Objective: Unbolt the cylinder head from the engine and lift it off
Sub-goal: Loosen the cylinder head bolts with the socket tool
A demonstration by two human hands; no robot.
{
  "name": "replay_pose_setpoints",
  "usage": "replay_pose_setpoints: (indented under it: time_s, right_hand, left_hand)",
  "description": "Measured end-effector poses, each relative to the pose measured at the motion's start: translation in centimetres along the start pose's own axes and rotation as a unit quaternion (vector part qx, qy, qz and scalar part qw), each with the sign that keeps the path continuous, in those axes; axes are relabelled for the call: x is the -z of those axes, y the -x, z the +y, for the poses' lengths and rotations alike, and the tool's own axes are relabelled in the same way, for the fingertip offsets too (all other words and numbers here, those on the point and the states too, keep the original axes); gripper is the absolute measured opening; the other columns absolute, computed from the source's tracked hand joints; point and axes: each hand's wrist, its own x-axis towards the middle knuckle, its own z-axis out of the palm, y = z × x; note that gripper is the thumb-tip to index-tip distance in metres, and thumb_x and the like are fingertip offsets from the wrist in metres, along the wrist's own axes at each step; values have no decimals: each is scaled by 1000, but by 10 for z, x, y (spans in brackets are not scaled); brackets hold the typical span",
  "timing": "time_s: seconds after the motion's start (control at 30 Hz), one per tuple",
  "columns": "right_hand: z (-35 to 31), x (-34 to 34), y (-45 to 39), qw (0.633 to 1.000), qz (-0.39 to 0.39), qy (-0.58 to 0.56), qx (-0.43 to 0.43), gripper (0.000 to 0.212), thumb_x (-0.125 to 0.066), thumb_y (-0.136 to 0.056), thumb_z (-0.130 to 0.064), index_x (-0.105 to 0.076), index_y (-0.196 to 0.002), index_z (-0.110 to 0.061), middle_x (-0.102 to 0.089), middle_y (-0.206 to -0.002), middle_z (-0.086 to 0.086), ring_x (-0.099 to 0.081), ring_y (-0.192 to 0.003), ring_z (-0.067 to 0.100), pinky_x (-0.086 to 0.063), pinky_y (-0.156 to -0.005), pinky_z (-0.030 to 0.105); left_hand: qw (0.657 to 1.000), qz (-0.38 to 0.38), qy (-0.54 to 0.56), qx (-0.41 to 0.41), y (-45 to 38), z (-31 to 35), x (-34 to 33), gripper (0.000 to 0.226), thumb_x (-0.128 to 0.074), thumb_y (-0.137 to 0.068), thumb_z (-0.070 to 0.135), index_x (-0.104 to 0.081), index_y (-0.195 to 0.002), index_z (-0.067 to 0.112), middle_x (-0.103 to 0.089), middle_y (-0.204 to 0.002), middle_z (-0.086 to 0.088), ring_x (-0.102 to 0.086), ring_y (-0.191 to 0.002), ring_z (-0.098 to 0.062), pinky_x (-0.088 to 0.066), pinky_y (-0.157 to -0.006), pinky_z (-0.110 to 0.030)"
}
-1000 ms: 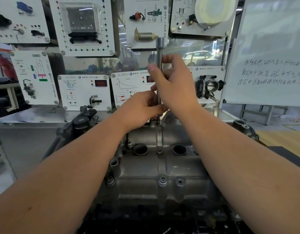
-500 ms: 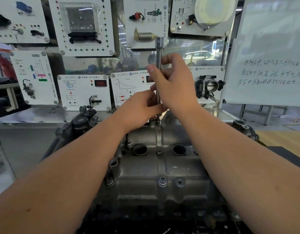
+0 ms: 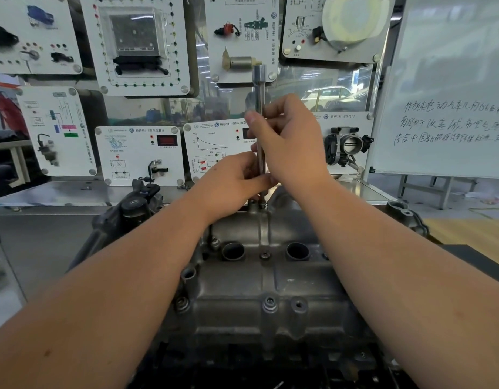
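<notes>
The grey cast cylinder head [image 3: 270,279] sits on the engine in front of me, with two round plug wells and a bolt [image 3: 270,304] near its front edge. A long steel extension bar [image 3: 259,88] stands upright on a bolt at the head's far edge. My right hand [image 3: 292,138] grips the bar's upper half, fingers and thumb curled round it. My left hand [image 3: 233,182] pinches the bar's lower end just above the head. The bar's tip and the far bolt are mostly hidden by my left hand.
White training panels [image 3: 139,153] with sensors and wiring diagrams stand on a steel bench behind the engine. A throttle body [image 3: 348,146] hangs on one panel. A whiteboard [image 3: 450,88] with handwriting stands at the right. A black engine part [image 3: 130,211] sits left of the head.
Both hands stay on the bar at the same spot; my right fingers have shifted slightly round it. The bar remains upright.
</notes>
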Motion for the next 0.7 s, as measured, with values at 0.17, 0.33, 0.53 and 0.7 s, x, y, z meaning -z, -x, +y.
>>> replay_pose_setpoints:
  time_s: [0.17, 0.33, 0.53, 0.7]
  right_hand:
    - [0, 0, -3, 1000, -4, 15, -20, 15, -57, -102, -26, -55, -87, -27, -73, -77, -4, -70, -63, 8, -52, -57, 27]
    - [-1, -1, -2, 1000, -16, 20, -6, 12, -51, -104, -28, -59, -95, -26, -73, -78, -5, -69, -61, 6, -51, -55, 19]
    - [1, 0, -1, 1000, -2, 16, 1, 13, -65, -97, -30, -56, -90, -26, -74, -79, -3, -70, -65, 11, -58, -66, 31]
    - [-2, -1, -3, 1000, -22, 17, -7, 25, -53, -104, -26, -59, -79, -24, -72, -78, -6, -70, -62, 7, -49, -53, 18]
  left_hand:
    - [1000, -4, 8, 28, -3, -3, -1, 31, -61, -93, 46, -69, -99, 17, -76, -88, 4, -74, -83, -22, -52, -65, -35]
    - [1000, -5, 7, 17, -3, -4, 1, 19, -64, -99, 33, -70, -98, 16, -76, -84, 3, -75, -84, -23, -58, -81, -43]
    - [1000, 0, -5, 6, -1, -1, 0, 43, -66, -85, 46, -67, -104, 7, -75, -88, -9, -72, -84, -32, -57, -80, -54]
    - [999, -7, 16, 34, -3, -4, -1, 15, -60, -101, 31, -69, -98, 20, -77, -88, 8, -74, -86, -22, -49, -63, -29]
